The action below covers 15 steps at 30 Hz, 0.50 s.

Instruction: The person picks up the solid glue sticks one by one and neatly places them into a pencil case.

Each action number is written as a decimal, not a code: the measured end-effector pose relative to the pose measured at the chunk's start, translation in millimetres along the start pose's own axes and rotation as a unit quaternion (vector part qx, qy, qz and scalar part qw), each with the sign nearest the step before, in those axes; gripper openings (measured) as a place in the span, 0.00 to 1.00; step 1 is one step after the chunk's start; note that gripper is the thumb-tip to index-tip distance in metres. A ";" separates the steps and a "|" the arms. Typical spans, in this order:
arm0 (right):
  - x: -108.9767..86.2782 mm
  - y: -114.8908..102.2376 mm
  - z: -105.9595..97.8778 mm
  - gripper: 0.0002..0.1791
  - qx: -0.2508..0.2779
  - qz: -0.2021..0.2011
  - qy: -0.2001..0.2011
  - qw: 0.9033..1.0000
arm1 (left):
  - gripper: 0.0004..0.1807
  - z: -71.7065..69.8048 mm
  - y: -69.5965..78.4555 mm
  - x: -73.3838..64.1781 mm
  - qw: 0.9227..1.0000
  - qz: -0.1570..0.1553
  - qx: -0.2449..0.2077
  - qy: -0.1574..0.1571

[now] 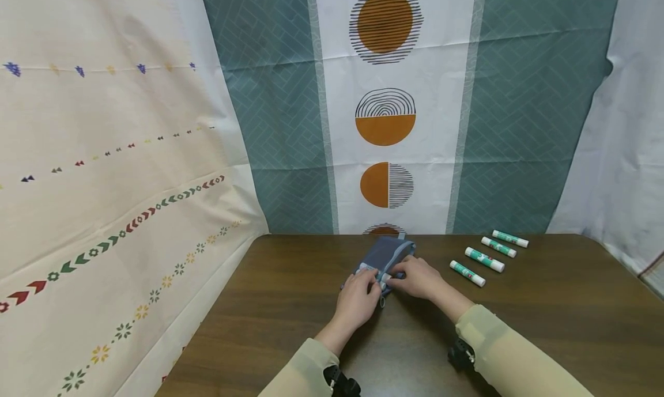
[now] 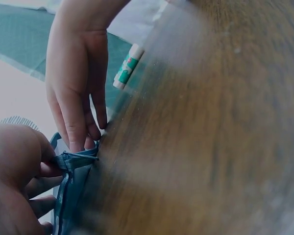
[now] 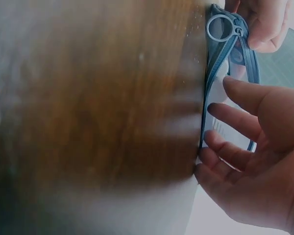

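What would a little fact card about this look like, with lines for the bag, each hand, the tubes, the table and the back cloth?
bag: blue zip pouch, lying on the table, with a ring on its zip
left hand: pinches the pouch near the ring
right hand: touches the pouch, fingers spread
tubes: four green-and-white tubes, lying down, right of the pouch
table: brown, wood-grain
back cloth: green and white, with orange round shapes

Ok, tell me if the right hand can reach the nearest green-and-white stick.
Likely yes: nothing stands between the right hand and that stick, though the hand is at the blue pouch.
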State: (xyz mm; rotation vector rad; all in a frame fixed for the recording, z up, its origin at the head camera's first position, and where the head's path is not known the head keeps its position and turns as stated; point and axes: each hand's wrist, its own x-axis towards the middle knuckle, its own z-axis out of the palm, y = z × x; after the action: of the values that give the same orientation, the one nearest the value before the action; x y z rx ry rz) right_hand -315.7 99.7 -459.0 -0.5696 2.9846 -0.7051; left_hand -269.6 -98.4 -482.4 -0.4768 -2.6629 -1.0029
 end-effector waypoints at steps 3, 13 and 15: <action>-0.5 2.9 -1.2 0.19 0.016 -0.005 -0.007 1.000 | 0.08 0.9 -1.0 -0.5 1.000 -0.004 0.001 0.000; -12.6 13.7 -15.5 0.26 0.066 -0.032 0.009 0.997 | 0.08 1.3 -0.4 -0.1 1.000 -0.004 0.002 0.009; -15.1 16.5 -17.0 0.26 0.069 -0.030 0.014 0.997 | 0.08 1.8 -0.9 0.7 1.000 -0.004 0.003 0.008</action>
State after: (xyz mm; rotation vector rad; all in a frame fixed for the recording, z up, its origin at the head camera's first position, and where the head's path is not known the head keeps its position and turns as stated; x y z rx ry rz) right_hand -309.0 126.0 -451.9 -0.6471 2.9246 -0.9220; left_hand -270.9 -97.7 -484.1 -0.4548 -2.6544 -0.9954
